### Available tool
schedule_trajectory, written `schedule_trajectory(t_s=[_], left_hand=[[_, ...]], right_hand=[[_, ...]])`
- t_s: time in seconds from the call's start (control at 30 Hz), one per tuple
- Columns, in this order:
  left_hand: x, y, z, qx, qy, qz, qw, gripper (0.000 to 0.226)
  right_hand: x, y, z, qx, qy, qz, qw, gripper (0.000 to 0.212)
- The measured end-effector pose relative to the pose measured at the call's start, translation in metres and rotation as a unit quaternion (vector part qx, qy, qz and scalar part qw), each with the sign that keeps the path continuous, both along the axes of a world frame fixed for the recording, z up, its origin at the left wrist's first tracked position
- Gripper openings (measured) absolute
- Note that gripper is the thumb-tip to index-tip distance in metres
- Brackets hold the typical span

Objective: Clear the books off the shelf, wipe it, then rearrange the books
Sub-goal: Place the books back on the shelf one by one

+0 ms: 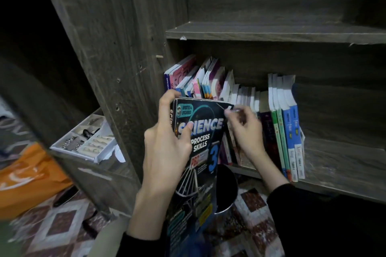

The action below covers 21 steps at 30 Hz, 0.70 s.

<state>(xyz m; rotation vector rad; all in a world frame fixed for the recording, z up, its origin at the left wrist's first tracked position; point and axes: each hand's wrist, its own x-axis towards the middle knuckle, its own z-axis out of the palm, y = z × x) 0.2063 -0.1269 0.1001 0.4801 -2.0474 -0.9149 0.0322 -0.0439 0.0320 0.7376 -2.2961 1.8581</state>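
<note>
A dark "Science Process Skills" book (201, 152) stands upright in front of the shelf. My left hand (167, 148) grips its left edge, fingers over the top and thumb on the cover. At the book's top right corner my right hand (244, 129) pinches it with curled fingers. Behind them a row of books (211, 81) leans on the wooden shelf board (344, 158), with green and blue spined books (290, 131) upright at the right end.
An upper shelf board (271, 32) sits above the row. A white compartment tray (85, 140) with small items rests on a low ledge at left. An orange bag (27, 175) lies on the patterned floor. A dark metal bin (226, 190) stands below the book.
</note>
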Motion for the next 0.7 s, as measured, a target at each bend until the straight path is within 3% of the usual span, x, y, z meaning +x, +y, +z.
schedule_trajectory(t_s=[0.07,0.13,0.2,0.27,0.37,0.47,0.6,0.7], left_hand=[[0.007,-0.002,0.004,-0.022,-0.019,0.024,0.999,0.06],[0.013,-0.005,0.011,-0.032,-0.028,0.052,0.998,0.06],[0.018,-0.007,0.016,-0.045,-0.035,0.077,0.995,0.061],[0.02,-0.006,0.019,-0.059,-0.039,0.096,0.993,0.062],[0.021,-0.008,0.012,-0.051,-0.042,0.102,0.993,0.062],[0.025,-0.014,-0.001,-0.006,-0.02,0.094,0.995,0.056],[0.027,-0.019,-0.013,0.009,-0.006,0.104,0.995,0.055],[0.028,-0.023,-0.013,-0.001,-0.004,0.101,0.995,0.055]], right_hand=[[-0.003,-0.012,0.021,-0.011,0.164,-0.106,0.981,0.017],[-0.007,-0.027,0.046,0.015,0.281,-0.13,0.951,0.027],[-0.01,-0.044,0.071,0.097,0.355,-0.054,0.928,0.033],[-0.012,-0.064,0.086,0.261,0.407,0.05,0.874,0.039],[-0.014,-0.091,0.1,0.487,0.405,0.15,0.759,0.054],[-0.022,-0.104,0.112,0.581,0.403,0.169,0.687,0.058],[-0.023,-0.103,0.115,0.592,0.445,0.147,0.656,0.059],[-0.02,-0.1,0.113,0.579,0.448,0.135,0.667,0.058]])
